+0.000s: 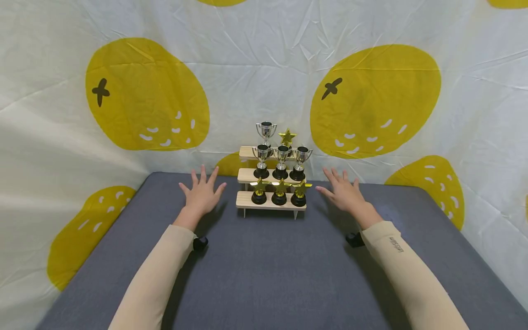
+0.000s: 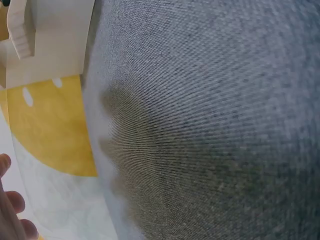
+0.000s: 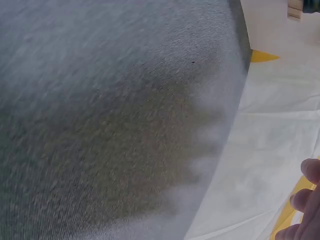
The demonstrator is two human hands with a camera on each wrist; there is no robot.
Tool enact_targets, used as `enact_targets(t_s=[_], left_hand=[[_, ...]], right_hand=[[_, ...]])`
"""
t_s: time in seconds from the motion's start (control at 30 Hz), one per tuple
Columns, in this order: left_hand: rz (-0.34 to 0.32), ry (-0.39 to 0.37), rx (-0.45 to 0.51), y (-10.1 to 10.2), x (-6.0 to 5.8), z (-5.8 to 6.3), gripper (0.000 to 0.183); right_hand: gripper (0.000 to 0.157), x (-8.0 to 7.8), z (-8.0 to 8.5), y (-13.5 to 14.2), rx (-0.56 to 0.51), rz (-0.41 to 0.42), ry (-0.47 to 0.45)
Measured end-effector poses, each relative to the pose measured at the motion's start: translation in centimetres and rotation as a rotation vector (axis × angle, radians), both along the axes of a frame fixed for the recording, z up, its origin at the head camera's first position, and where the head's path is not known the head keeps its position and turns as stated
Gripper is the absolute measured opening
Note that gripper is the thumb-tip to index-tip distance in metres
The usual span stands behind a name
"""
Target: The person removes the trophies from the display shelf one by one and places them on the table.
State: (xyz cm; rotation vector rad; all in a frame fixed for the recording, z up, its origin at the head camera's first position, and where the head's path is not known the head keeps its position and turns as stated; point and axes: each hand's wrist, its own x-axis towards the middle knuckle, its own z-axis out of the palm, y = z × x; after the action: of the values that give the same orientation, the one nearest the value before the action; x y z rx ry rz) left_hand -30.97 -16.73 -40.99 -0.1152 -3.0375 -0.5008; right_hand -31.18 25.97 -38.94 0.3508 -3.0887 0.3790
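Observation:
A three-step wooden stand (image 1: 271,206) is at the back middle of the table in the head view. Three gold star trophies (image 1: 279,189) line its lowest step, and three silver trophy cups (image 1: 282,156) fill the middle one. Up on the top step are one silver trophy cup (image 1: 266,130) and one gold star trophy (image 1: 287,136), both partly hidden. My left hand (image 1: 202,195) is left of the stand, fingers spread, holding nothing. To the right of the stand, my right hand (image 1: 343,191) is likewise spread and holds nothing. Both hands cast shadows on the cloth.
Grey cloth covers the table (image 1: 272,275). Behind and at both sides hangs a white curtain (image 1: 255,82) with yellow fruit shapes. In the left wrist view a corner of the wooden stand (image 2: 21,30) shows at top left. A black band (image 1: 200,243) is on the left wrist.

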Motion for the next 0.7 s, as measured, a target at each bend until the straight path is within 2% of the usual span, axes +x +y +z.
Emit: enact_targets(t_s=[0.33,0.7], left_hand=[[-0.057,0.073,0.043,0.3,0.4,0.2,0.07],[-0.13,0.156,0.048,0.4,0.6,0.4,0.066]], right_hand=[[0.082,1.1,0.2,0.2,0.005,0.051,0.031],[0.077,2.3,0.9,-0.1,-0.032,0.102,0.06]])
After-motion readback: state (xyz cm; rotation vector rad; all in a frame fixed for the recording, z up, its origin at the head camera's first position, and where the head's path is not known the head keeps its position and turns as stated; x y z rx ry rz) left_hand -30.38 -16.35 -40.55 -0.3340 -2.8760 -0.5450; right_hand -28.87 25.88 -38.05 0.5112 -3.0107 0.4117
